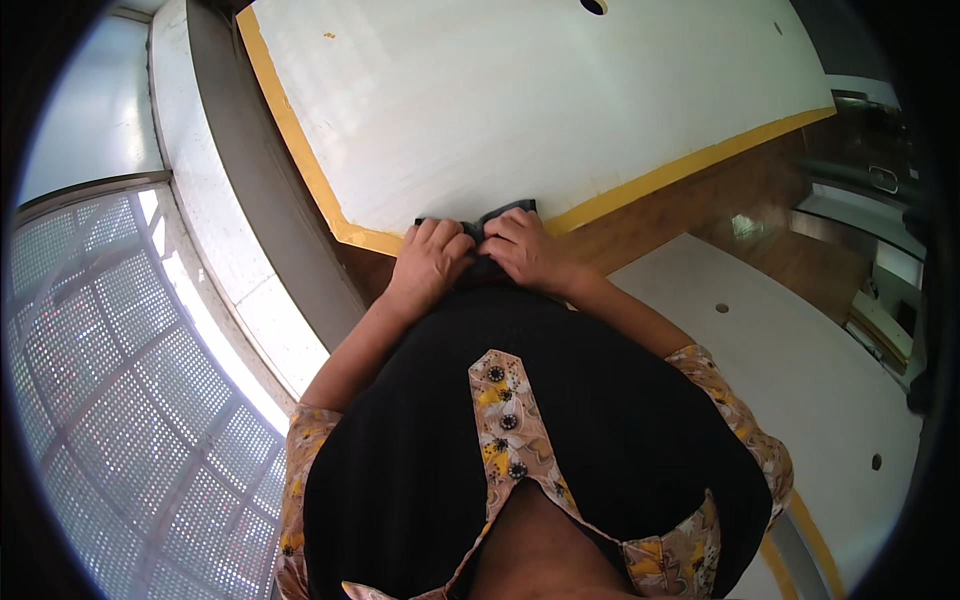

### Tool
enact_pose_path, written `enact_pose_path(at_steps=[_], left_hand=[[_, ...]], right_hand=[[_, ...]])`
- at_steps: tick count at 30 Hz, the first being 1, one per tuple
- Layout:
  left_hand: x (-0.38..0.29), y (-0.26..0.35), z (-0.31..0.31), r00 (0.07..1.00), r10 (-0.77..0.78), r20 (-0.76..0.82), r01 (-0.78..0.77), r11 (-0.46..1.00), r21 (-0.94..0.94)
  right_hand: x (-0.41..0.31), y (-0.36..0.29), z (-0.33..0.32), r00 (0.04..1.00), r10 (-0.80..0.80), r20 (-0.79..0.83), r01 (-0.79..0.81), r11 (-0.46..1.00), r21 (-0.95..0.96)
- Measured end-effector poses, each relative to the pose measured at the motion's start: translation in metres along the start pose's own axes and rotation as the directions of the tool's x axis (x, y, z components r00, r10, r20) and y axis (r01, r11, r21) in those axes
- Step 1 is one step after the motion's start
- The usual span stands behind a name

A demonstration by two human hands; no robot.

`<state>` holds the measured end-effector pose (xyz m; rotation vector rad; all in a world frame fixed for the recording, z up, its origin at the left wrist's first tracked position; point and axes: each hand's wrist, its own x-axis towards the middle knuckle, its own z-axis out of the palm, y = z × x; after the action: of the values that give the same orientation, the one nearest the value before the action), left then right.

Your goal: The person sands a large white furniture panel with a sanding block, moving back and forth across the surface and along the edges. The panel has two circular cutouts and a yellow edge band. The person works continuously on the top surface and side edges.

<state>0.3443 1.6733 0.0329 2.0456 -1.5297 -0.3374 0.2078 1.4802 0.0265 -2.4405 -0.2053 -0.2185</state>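
Both my hands are together at the near edge of a white table (pixel 525 97). Between them is a piece of dark fabric (pixel 517 206), its far edge lying over the tabletop. My left hand (pixel 435 251) has its fingers curled over the fabric's left part. On the right part, my right hand (pixel 517 244) grips it with bent fingers. The fabric is drawn up into a fold where the thumbs meet. Its lower part is dark and hard to tell from my black top (pixel 420 360).
Yellow tape (pixel 675 169) runs along the table's edges. To my right stands another white table (pixel 787 345) with small holes. A window ledge (pixel 255 300) and perforated screen (pixel 135 375) are at my left. Brown flooring (pixel 720 187) shows between the tables.
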Motion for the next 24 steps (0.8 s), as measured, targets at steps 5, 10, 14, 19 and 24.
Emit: enact_pose_path(at_steps=[5, 10, 14, 19, 24], left_hand=[[0.014, -0.037, -0.012, 0.997, -0.003, -0.071, 0.014, 0.989, 0.149], [0.081, -0.125, -0.048, 0.952, -0.068, -0.297, 0.180, 0.911, 0.370], [0.115, -0.173, -0.075, 0.908, -0.166, -0.384, 0.321, 0.864, 0.387], [0.086, -0.168, -0.073, 0.882, -0.238, -0.407, 0.397, 0.841, 0.367], [0.006, -0.106, -0.047, 0.916, -0.217, -0.337, 0.319, 0.904, 0.285]], right_hand=[[0.046, 0.026, 0.009, 1.000, -0.026, -0.002, 0.026, 0.998, -0.056], [0.172, 0.095, 0.019, 0.969, -0.114, -0.219, 0.067, 0.975, -0.211], [0.248, 0.120, 0.033, 0.961, -0.045, -0.274, -0.037, 0.957, -0.288], [0.247, 0.100, 0.053, 0.981, -0.094, -0.168, 0.050, 0.968, -0.248], [0.168, 0.048, 0.053, 0.983, -0.183, -0.028, 0.175, 0.967, -0.183]])
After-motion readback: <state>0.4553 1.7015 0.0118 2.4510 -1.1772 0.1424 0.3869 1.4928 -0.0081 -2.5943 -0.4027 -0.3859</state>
